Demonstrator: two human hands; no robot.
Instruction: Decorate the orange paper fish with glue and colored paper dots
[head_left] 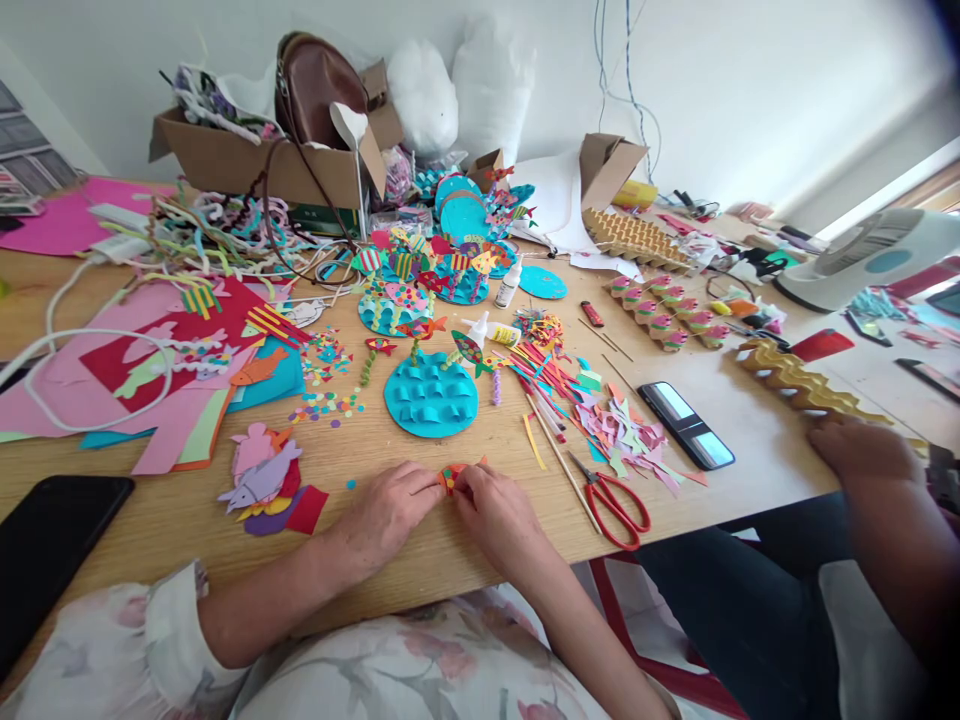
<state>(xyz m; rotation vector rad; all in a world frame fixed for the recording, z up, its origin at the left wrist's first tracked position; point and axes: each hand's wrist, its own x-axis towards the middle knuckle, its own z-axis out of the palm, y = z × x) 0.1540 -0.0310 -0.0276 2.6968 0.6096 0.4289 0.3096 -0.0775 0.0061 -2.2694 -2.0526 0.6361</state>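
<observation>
Nearest, on the near side of the blue oval base: small orange-red paper fish, pinched in the fingertips of both the left hand and the right hand, right fingers hiding part. Fish's long axis about left-right, squarely between hands, neither clearly nearer. Red-handled scissors lie near-right of the base; glue bottle lies beyond it, slightly right.

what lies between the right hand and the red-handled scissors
In the head view, a thin pale stick lies between the right hand and the scissors, close beside the scissors; wooden tabletop shows between stick and hand.
</observation>
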